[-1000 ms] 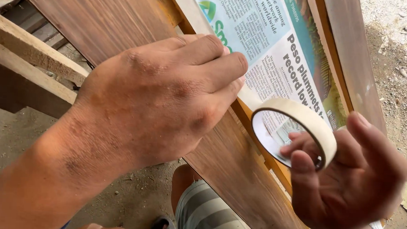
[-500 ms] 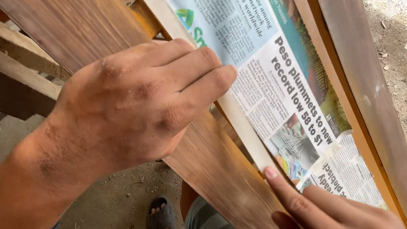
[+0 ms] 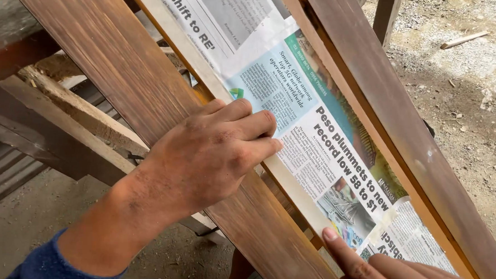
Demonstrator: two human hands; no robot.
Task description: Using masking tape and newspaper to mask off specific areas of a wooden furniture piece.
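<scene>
Since the earlier frame the left hand (image 3: pixel 214 155) has slid down the brown wooden frame (image 3: pixel 122 78), lying flat with fingers on the newspaper (image 3: pixel 294 102) edge. The right hand (image 3: pixel 398 271), holding nothing, presses one fingertip on the masking tape strip (image 3: pixel 296 194) beside the paper.

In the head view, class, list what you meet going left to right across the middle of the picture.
Rough pale timber beam → left hand on the dark stained board → newspaper sheet → brown frame rail → gravelly ground.
</scene>
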